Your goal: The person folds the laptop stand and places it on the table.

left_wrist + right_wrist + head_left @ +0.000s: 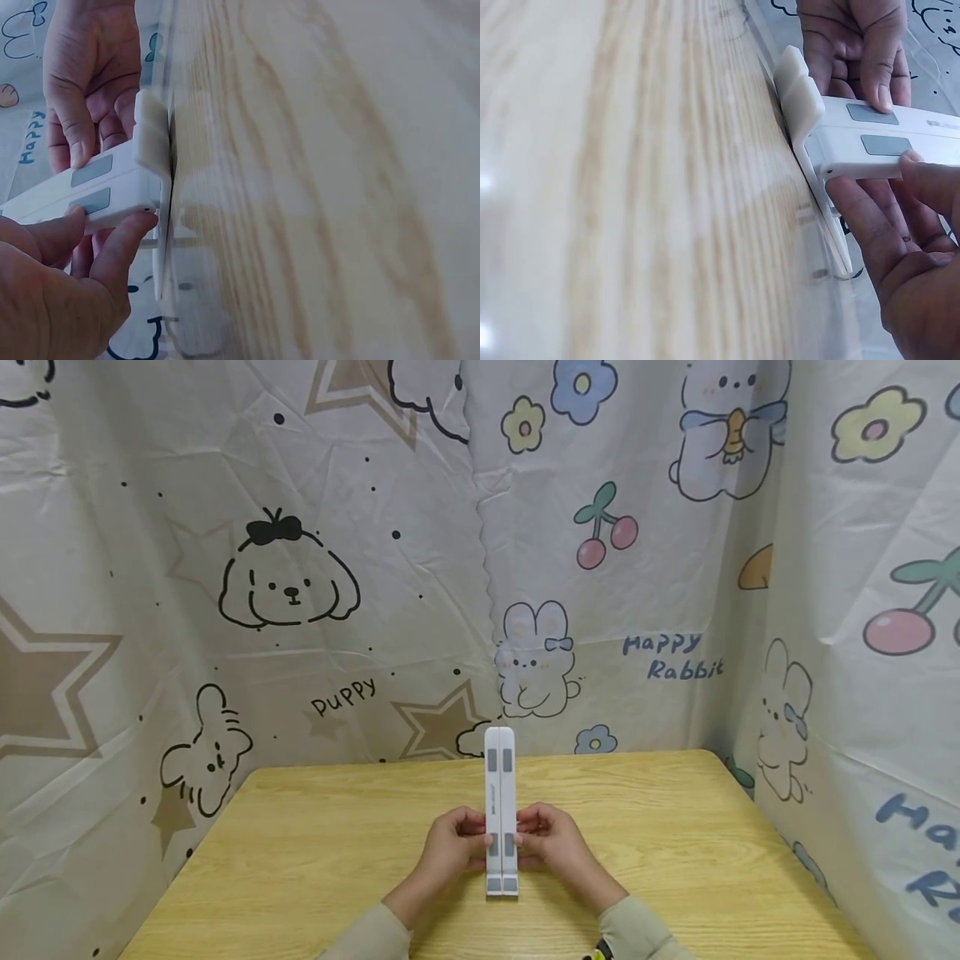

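A white folded stand [501,793] with grey pads stands upright on the table, its two long halves side by side. My left hand [452,846] grips its left side low down, and my right hand [557,847] grips the right side at the same height. The left wrist view has the left thumb on a grey pad of the stand [120,187], with a fingertip near its lower corner. Seen from the right wrist, the right thumb and fingers pinch the near half of the stand [885,142]. Some fingers are hidden behind it.
The light wooden table [322,835] extends to both sides of the hands. Behind it and at both sides hangs a pale curtain [420,635] printed with animals, stars, flowers and cherries. Beige sleeves cover both forearms, and a small dark and yellow item shows at the right cuff.
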Demonstrator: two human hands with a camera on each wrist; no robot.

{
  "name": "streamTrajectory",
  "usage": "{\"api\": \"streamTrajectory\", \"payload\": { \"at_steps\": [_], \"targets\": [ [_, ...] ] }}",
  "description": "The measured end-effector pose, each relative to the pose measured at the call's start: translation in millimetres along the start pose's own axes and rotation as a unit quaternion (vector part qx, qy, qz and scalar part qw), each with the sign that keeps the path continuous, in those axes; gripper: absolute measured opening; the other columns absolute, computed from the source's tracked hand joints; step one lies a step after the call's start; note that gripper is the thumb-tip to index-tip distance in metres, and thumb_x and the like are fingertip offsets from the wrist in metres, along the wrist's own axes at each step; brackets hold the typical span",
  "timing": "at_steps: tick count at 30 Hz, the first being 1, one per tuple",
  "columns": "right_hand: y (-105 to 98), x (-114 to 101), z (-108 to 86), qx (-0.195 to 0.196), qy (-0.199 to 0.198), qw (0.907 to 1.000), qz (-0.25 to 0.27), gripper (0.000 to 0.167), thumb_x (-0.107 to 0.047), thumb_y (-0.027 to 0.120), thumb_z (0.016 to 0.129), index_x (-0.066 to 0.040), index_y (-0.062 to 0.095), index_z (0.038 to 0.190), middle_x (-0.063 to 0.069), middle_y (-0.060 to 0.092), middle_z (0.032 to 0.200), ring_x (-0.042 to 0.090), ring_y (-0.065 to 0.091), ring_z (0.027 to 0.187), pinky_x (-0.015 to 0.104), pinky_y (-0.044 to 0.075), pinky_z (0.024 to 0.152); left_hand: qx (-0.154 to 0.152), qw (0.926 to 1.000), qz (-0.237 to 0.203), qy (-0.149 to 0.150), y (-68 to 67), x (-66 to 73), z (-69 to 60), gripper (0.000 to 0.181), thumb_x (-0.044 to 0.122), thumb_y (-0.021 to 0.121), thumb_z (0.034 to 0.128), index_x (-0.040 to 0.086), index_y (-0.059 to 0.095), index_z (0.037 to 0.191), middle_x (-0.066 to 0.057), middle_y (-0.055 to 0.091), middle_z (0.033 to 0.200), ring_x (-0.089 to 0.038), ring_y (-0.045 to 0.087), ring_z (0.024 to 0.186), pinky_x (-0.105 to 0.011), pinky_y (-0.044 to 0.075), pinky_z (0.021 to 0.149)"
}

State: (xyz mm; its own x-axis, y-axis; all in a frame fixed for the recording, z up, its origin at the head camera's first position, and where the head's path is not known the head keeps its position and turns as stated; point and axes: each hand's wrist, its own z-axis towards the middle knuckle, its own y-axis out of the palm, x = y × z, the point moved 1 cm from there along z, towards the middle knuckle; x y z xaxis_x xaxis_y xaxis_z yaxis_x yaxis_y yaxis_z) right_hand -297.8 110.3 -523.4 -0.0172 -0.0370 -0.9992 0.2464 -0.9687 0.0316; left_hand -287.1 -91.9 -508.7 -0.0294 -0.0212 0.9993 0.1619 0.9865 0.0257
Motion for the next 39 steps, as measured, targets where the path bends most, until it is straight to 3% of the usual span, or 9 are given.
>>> {"api": "streamTrajectory", "payload": {
  "at_steps": [5, 9, 13, 17, 24, 29, 34, 39],
  "targets": [
    [2, -4, -0.7, 0.009, -0.004, 0.9998, -0.020, 0.032, 0.003, 0.074, 0.089, 0.006, 0.062, 0.119, 0.016, 0.067, 0.101, 0.021, 0.068, 0.087, 0.049, 0.064, 0.074, -0.009, 0.9999, 0.004, 0.010, -2.1, 2.5, 0.6, 0.024, -0.008, 0.071, 0.0898, -0.008, 0.062, 0.113, -0.014, 0.060, 0.101, -0.020, 0.063, 0.086, -0.045, 0.065, 0.074],
    [3, -9, -0.8, 0.009, -0.001, 0.9979, -0.064, 0.030, 0.000, 0.075, 0.090, 0.003, 0.064, 0.118, 0.014, 0.070, 0.099, 0.021, 0.069, 0.084, 0.046, 0.065, 0.070, -0.014, 0.9988, 0.039, 0.025, -4.2, 5.0, -1.7, 0.024, -0.007, 0.071, 0.0904, -0.007, 0.063, 0.113, -0.016, 0.062, 0.103, -0.019, 0.062, 0.087, -0.044, 0.064, 0.075],
    [-5, -17, 1.9, -0.007, -0.011, 0.9892, -0.146, 0.028, -0.007, 0.076, 0.092, 0.001, 0.068, 0.117, 0.010, 0.073, 0.095, 0.020, 0.068, 0.083, 0.039, 0.063, 0.066, -0.022, 0.9940, 0.100, 0.039, -7.9, 8.1, -8.8, 0.033, -0.005, 0.073, 0.0894, -0.008, 0.064, 0.121, -0.018, 0.066, 0.108, -0.021, 0.065, 0.091, -0.037, 0.063, 0.077],
    [-23, -28, 9.8, -0.006, -0.025, 0.9791, -0.202, 0.028, -0.013, 0.075, 0.094, -0.001, 0.069, 0.118, 0.007, 0.074, 0.099, 0.017, 0.068, 0.085, 0.037, 0.062, 0.070, -0.048, 0.9908, 0.123, 0.030, -13.3, 9.0, -19.7, 0.049, -0.007, 0.076, 0.0855, -0.009, 0.059, 0.131, -0.020, 0.067, 0.116, -0.030, 0.068, 0.100, -0.033, 0.062, 0.080],
    [-52, -64, 34.7, -0.042, -0.077, 0.9742, -0.208, 0.040, -0.014, 0.071, 0.097, -0.004, 0.062, 0.135, 0.019, 0.069, 0.123, 0.024, 0.069, 0.107, 0.037, 0.060, 0.091, -0.087, 0.9857, 0.140, 0.034, -16.2, -1.1, -34.7, 0.068, -0.014, 0.080, 0.0772, -0.011, 0.052, 0.140, -0.023, 0.064, 0.121, -0.037, 0.066, 0.108, -0.031, 0.061, 0.085],
    [-61, -95, 54.2, -0.075, -0.110, 0.9683, -0.211, 0.047, -0.014, 0.066, 0.101, -0.010, 0.054, 0.146, 0.014, 0.063, 0.140, 0.031, 0.062, 0.126, 0.042, 0.055, 0.103, -0.089, 0.9831, 0.154, 0.042, -7.4, -8.6, -35.5, 0.082, -0.019, 0.081, 0.0712, -0.012, 0.045, 0.145, -0.023, 0.061, 0.127, -0.033, 0.063, 0.112, -0.037, 0.059, 0.093],
    [-61, -117, 71.3, -0.129, -0.135, 0.9575, -0.220, 0.049, -0.013, 0.063, 0.102, -0.011, 0.051, 0.150, 0.007, 0.054, 0.152, 0.033, 0.050, 0.140, 0.049, 0.049, 0.110, -0.081, 0.9772, 0.189, 0.053, -1.1, -11.1, -31.8, 0.082, -0.018, 0.084, 0.0680, -0.009, 0.050, 0.142, -0.016, 0.064, 0.120, -0.027, 0.064, 0.105, -0.035, 0.060, 0.089],
    [-54, -125, 82.0, -0.172, -0.134, 0.9484, -0.230, 0.050, -0.016, 0.063, 0.103, -0.017, 0.052, 0.151, -0.001, 0.052, 0.155, 0.028, 0.045, 0.145, 0.050, 0.044, 0.114, -0.078, 0.9712, 0.215, 0.069, -1.1, -12.6, -28.3, 0.074, -0.014, 0.087, 0.0660, -0.007, 0.058, 0.133, -0.011, 0.065, 0.109, -0.023, 0.063, 0.098, -0.029, 0.060, 0.082]
  ]
}}
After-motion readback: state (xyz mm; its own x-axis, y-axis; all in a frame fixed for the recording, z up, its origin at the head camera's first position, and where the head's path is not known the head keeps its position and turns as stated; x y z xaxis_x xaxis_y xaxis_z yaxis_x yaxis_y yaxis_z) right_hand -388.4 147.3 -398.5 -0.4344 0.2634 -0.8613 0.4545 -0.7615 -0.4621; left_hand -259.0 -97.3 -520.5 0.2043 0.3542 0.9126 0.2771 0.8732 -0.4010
